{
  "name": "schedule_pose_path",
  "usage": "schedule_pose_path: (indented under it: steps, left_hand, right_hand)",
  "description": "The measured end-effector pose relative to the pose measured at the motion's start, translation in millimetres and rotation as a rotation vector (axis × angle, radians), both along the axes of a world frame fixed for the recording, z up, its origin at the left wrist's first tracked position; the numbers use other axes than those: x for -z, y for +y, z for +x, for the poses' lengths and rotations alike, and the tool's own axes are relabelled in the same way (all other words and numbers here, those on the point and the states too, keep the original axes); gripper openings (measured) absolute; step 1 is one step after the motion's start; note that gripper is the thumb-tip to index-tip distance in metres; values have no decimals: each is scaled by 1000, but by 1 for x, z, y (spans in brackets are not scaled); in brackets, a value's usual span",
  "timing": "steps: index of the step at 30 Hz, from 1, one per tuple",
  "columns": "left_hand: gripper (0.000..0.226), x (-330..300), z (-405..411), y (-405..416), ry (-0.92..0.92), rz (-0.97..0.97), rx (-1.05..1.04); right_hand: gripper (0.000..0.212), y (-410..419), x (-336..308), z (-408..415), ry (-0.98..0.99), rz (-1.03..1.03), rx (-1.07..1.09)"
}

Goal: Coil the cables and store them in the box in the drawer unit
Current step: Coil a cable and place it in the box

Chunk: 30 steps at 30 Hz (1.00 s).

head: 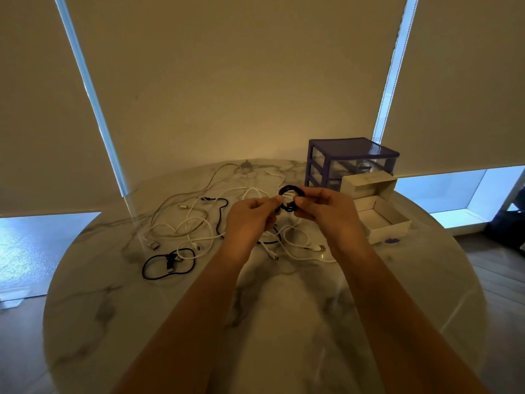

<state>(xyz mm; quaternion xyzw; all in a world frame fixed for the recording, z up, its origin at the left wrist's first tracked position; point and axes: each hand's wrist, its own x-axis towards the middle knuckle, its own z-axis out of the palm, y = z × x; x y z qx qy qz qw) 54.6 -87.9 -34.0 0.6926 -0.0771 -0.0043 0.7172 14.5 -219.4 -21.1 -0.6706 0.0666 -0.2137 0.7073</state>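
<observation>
Both hands hold a small black coiled cable [289, 191] up above the table. My left hand [251, 216] pinches its left side, and my right hand [326, 209] grips its right side. Beneath and to the left lies a tangle of several white cables [196, 220], with a loose black cable [167, 264] nearer the front left. An open white box [382, 220] sits at the right, its lid [366, 184] behind it. The purple drawer unit [350, 160] stands behind the box.
The round marble table [270, 322] carries everything, with its edge curving close at left and right. Drawn roller blinds fill the background. A small purple piece [393, 240] lies in front of the box.
</observation>
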Motion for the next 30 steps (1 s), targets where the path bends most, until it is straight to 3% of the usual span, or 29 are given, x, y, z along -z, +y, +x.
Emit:
schedule_pose_path:
  steps: [4,9,12,19,26,30]
  left_hand:
    - [18,0,-4,-14,63,15,57]
    - [7,0,-15,-45,79,-25,212]
    - [16,0,-18,-69,60,3,292]
    - [21,0,-16,-123,-100,202,288]
    - [42,19,-4,-139,-212,520,77]
    - [56,23,-9,-140,-176,656,74]
  right_hand:
    - [22,-15,2,-13,-6,-53,88]
    - [26,-55,0,-32,58,142,20]
    - [23,-79,-4,-43,67,163,63]
    - [26,-131,-21,-50,151,-1,228]
    - [26,-157,-17,-24,216,-221,309]
    - [26,-157,-5,-2,311,-498,354]
